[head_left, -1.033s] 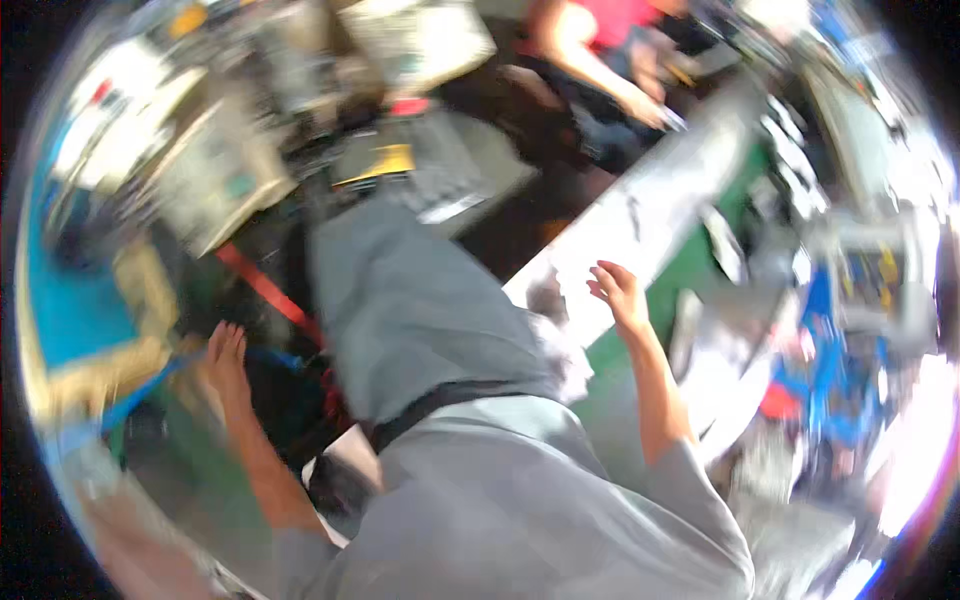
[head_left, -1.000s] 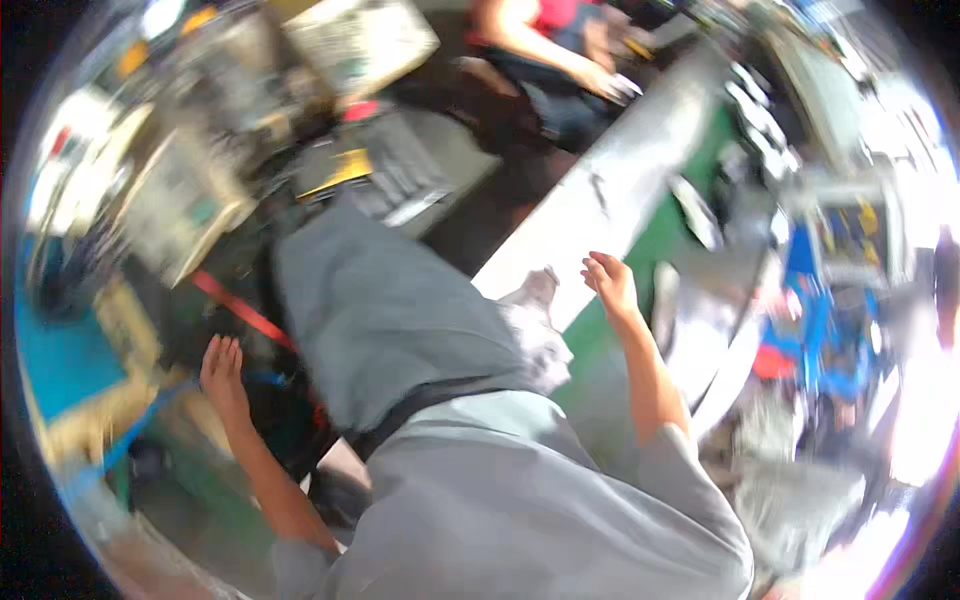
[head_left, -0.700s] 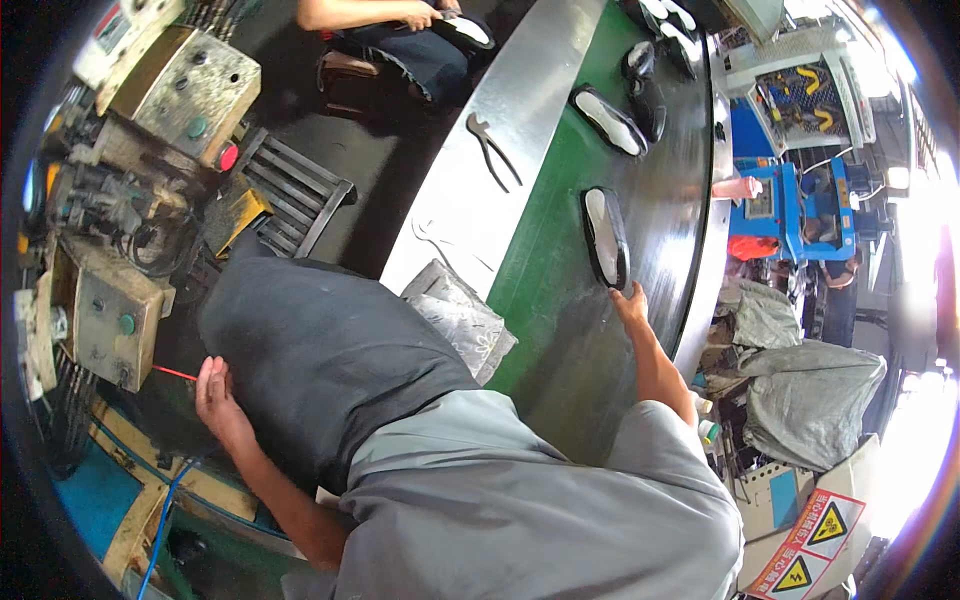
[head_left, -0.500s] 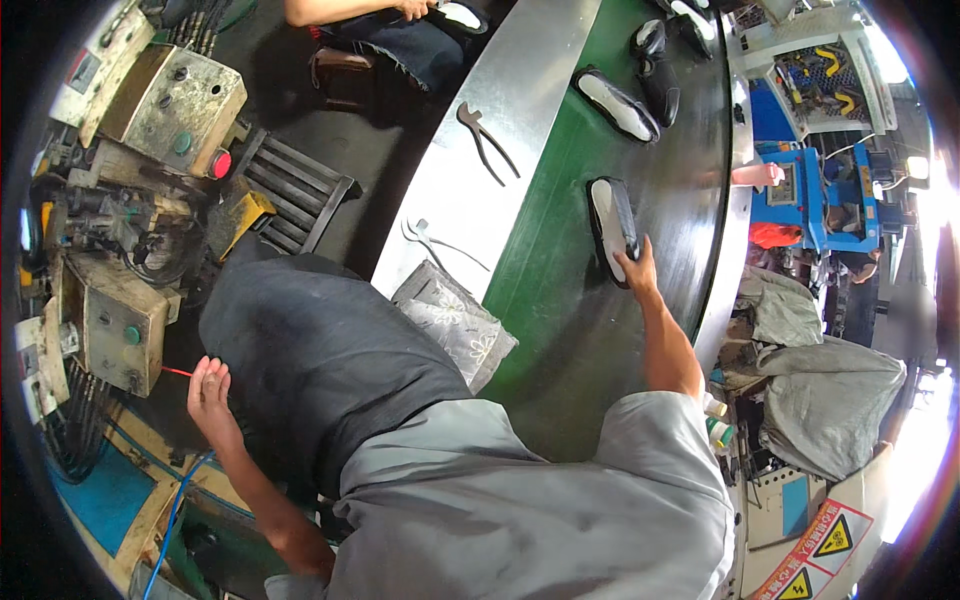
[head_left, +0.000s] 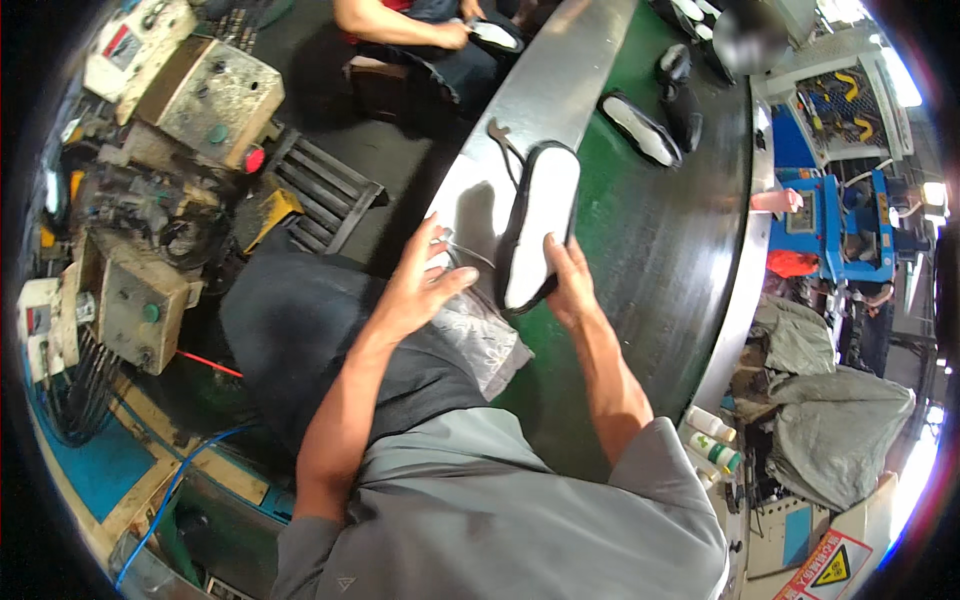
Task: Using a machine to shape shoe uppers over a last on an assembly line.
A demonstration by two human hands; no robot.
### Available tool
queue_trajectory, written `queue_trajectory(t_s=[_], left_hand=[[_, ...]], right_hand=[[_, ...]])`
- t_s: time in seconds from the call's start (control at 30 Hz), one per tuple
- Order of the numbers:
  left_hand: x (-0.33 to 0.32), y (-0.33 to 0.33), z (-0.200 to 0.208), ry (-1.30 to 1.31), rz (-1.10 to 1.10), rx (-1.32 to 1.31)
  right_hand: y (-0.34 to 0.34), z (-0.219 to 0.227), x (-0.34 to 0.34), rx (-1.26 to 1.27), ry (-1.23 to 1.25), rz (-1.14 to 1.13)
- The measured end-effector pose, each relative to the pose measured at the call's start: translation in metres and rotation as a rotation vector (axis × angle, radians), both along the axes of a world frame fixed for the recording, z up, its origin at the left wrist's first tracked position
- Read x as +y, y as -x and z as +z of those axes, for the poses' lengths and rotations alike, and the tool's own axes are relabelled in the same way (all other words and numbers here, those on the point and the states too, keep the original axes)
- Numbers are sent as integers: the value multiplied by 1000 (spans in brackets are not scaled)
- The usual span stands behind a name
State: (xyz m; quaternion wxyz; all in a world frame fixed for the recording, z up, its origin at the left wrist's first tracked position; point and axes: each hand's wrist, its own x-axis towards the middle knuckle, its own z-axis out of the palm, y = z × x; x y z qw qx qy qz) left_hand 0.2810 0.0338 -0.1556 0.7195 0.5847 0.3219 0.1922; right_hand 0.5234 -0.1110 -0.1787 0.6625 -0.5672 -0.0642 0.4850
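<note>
A black shoe (head_left: 542, 215) with its white underside facing up is held over the metal ledge beside the green belt. My right hand (head_left: 572, 285) grips its near right side, thumb lying on the white underside. My left hand (head_left: 420, 288) is open, fingers and thumb spread, just left of the shoe and apart from it. Past the shoe lie dark pincers (head_left: 502, 135) on the ledge, their handles partly covered by it. A second pair of pincers is mostly hidden behind my left hand. A grey flower-patterned cloth (head_left: 495, 350) lies by my lap.
Several more black shoes, one with a white underside (head_left: 640, 128), lie farther up the conveyor belt (head_left: 660, 240). Across the ledge a seated person (head_left: 420, 35) handles another shoe. Machine control boxes (head_left: 215, 105) stand at left. Bottles (head_left: 712, 440) stand right of the belt.
My right hand has lifted the shoe off the belt and brought it left over the ledge. My left hand has come from the far left to beside the shoe.
</note>
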Motion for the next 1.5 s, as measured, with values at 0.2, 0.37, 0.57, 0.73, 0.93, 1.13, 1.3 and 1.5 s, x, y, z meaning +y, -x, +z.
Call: queue_trajectory(t_s=[0.2,0.37,0.57,0.73,0.93,1.13,1.3,1.5], left_hand=[[31,52,15,-234,586,-45],[1,187,17,-93,730,131],[-39,242,18,-166,728,-72],[3,245,34,-136,926,-42],[1,243,52,-180,851,-46],[-1,243,53,-216,801,-84],[8,245,57,-49,745,-128],[5,237,40,-251,823,-34]], right_hand=[[144,22,107,-299,-26,384],[210,60,130,-41,-48,671],[228,47,93,-385,83,1055],[270,90,104,-925,-127,1131],[281,91,135,-847,7,889],[290,81,133,-789,-295,871],[286,100,155,-628,-166,1199],[293,85,147,-685,-199,1105]])
